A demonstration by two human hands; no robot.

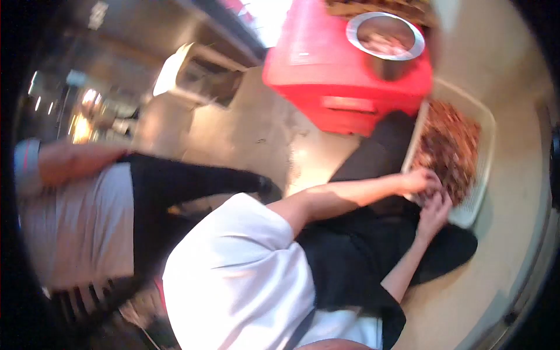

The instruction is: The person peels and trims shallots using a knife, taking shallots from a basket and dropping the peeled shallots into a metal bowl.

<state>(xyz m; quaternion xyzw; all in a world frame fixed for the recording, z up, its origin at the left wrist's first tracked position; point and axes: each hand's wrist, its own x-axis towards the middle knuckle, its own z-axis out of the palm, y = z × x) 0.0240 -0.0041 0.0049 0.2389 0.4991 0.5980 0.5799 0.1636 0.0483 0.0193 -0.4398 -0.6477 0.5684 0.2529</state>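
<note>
A pale plastic basket (486, 149) stands on the floor at the right, filled with reddish-brown, shredded-looking pieces (452, 134), darker in the middle. My left hand (423, 181) is over its near edge, fingers bent and drawn together. Close beside it, my right hand (434, 213) has its fingers curled, the tips almost meeting those of the left. Whatever lies between the fingertips is too small and blurred to make out. Both hands are just above the pieces at the near end of the basket.
A red box (344, 87) stands beyond my knee, bearing a metal pot (389, 67) with pinkish pieces inside. Behind the pot is a tray-like heap (379, 7) of brownish stuff. Another person (87, 216) stands at the left. An open carton (195, 76) is farther back.
</note>
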